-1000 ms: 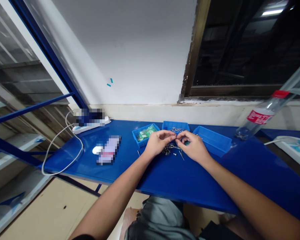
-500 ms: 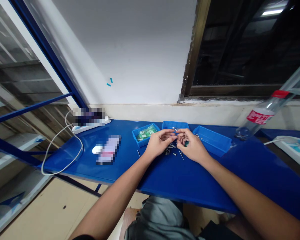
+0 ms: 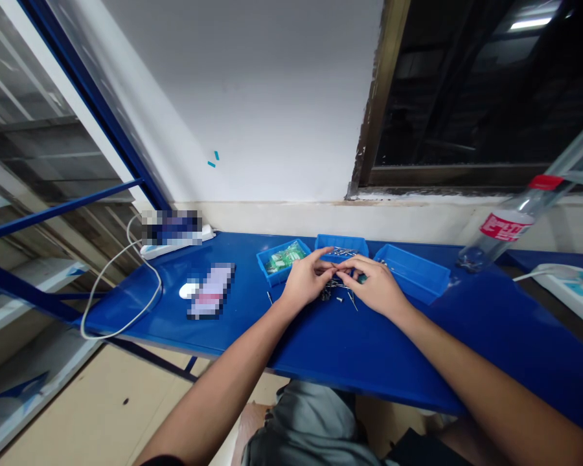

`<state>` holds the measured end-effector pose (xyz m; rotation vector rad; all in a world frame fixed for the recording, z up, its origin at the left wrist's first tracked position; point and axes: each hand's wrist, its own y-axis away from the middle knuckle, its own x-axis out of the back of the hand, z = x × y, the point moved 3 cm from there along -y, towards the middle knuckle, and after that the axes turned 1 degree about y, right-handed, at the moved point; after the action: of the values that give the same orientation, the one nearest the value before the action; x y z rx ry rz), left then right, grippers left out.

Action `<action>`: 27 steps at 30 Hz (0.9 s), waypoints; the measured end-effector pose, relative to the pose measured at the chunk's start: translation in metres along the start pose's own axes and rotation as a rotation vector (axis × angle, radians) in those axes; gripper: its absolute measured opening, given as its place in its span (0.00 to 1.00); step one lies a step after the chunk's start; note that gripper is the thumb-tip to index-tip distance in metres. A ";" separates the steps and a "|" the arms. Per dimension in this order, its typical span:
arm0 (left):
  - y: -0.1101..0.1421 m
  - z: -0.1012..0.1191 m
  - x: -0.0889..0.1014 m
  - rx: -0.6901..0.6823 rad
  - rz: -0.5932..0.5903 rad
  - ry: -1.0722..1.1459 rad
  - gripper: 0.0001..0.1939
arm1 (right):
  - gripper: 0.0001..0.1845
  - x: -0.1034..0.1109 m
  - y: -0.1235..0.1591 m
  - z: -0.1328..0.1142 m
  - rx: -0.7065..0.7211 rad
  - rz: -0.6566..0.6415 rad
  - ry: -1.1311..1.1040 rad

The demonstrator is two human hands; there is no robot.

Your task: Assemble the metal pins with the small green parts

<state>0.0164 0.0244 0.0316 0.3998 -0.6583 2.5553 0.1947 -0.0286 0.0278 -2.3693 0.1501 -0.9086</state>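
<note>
My left hand and my right hand meet fingertip to fingertip above a heap of small metal screws. Both are closed in a pinch, and whatever sits between the fingertips is too small to name. The left index finger is raised a little. Behind the hands stands a blue bin with thin metal pieces in it. To the left, another blue bin contains green and white parts. On the right, a third blue bin has a few small bits at its left end.
The blue table runs along the wall. A phone-like slab and a white rounded object lie on the left, near a power strip with a white cable. A plastic bottle stands at the right.
My right fingers have stretched leftward and flattened to meet the left fingertips. My left index finger has lifted. More of the middle bin's contents shows.
</note>
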 end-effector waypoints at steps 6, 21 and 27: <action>0.003 0.003 0.001 -0.084 -0.017 -0.212 0.28 | 0.09 0.003 -0.001 -0.004 -0.035 -0.012 0.018; -0.004 -0.002 0.002 -0.061 0.090 0.298 0.34 | 0.13 -0.002 0.000 0.009 -0.107 -0.112 -0.154; -0.003 0.001 0.003 -0.064 0.032 0.153 0.14 | 0.13 -0.011 0.005 0.022 -0.284 -0.038 -0.365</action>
<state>0.0160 0.0271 0.0349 0.1716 -0.6919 2.5566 0.2014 -0.0181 0.0058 -2.7650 0.0939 -0.4809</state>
